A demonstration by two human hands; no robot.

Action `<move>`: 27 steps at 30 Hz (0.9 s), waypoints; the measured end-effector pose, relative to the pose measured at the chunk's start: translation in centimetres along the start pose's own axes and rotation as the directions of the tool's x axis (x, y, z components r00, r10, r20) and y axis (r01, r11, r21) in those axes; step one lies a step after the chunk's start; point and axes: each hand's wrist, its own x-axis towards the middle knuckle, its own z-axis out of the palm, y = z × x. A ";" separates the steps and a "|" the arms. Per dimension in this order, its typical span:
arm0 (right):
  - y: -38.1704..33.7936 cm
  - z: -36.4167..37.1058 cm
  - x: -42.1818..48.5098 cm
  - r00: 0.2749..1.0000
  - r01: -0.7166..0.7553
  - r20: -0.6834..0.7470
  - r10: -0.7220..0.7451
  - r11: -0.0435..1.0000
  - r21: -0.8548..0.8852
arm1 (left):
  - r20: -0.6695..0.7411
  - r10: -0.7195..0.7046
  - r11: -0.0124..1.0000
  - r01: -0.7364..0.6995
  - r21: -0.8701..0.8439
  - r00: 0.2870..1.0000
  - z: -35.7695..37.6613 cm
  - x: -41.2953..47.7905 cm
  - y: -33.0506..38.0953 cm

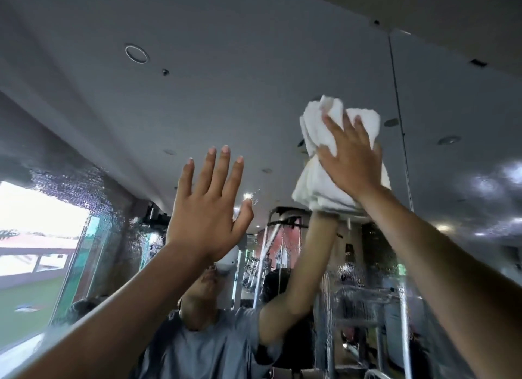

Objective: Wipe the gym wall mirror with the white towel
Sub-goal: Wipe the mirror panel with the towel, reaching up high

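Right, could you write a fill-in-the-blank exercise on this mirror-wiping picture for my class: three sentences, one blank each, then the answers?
1. The right hand presses a ____ towel against the mirror.
2. The left hand holds ____.
3. The mirror's vertical seam lies to the ____ of the towel.
Missing words: white; nothing; right.

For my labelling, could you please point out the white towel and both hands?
white towel (313, 184): head view, lower folds.
right hand (353, 161): head view, its back.
left hand (206, 212): head view, its back.
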 end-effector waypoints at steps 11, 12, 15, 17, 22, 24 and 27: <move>-1.5 1.2 -7.5 0.952 0.307 0.022 -0.306 0.951 -0.045 | -0.016 0.018 1.000 -0.018 0.013 1.000 -0.1 0.1 -0.1; -0.7 0.8 -6.0 0.978 0.208 0.030 -0.206 0.977 -0.045 | -0.014 0.013 1.000 -0.013 0.017 1.000 0.0 0.0 -0.1; -1.9 0.7 -1.0 0.990 -0.142 0.021 0.141 0.989 0.033 | -0.004 0.024 1.000 -0.024 0.019 1.000 -0.1 0.0 -0.3; -4.5 1.1 -0.4 0.988 -0.155 -0.001 0.155 0.987 0.037 | 0.000 0.030 0.999 -0.030 0.011 1.000 -0.2 0.0 -0.5; -5.3 1.8 -9.5 0.935 0.353 0.042 -0.352 0.935 -0.022 | -0.006 0.023 1.000 -0.023 0.006 1.000 -0.3 -0.1 -0.4; -2.3 1.4 -9.9 0.933 0.353 0.082 -0.350 0.936 -0.014 | 0.003 0.015 1.000 -0.015 0.004 1.000 -0.3 -0.2 -0.2; -0.6 0.6 -5.0 0.999 -0.004 0.046 0.004 1.000 0.011 | 0.007 -0.003 1.000 0.003 0.004 1.000 -0.3 -0.4 0.0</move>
